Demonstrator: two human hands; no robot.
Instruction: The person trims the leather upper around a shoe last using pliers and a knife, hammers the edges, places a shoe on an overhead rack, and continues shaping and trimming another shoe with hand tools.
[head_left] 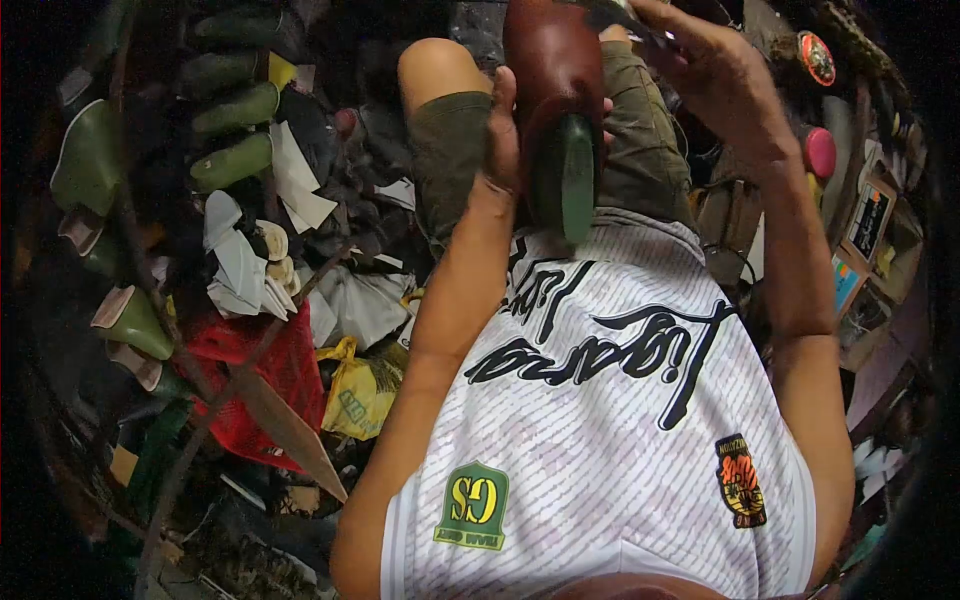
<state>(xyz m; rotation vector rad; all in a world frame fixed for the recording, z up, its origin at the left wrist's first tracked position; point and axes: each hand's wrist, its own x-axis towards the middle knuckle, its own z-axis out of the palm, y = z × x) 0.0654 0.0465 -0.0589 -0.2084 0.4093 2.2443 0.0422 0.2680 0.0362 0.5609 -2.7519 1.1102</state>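
Shoe piece (pixel 555 65), just one, and your left hand (pixel 502 145) has it: thumb pressed along one side, fingers (pixel 607 122) showing on the other, so they're wrapped around it and gripping. It's dark red-brown, with one dark green end (pixel 565 185) pointing back at you from between those fingers.

Your right hand (pixel 695 45) is up beside the far end, next to one dark item (pixel 612 14). The top edge cuts it off, so I can't tell what it is or whether your right fingers are closed on it.

Off to the left of your left fingers I count four green shoe forms (pixel 232 163) in a row, plus two bigger green forms (pixel 88 165) much farther out. Between the row and your fingers there's a bunch of white scraps (pixel 300 185), too overlapped to count. Back toward you from the left fingers: one red bundle (pixel 245 370) and one yellow bag (pixel 350 395).

Out right of your right fingers, two round things: one labelled tin (pixel 816 58) and one pink lid (pixel 820 152). Your lap sits just below the left fingers, one pair of olive shorts (pixel 645 150).
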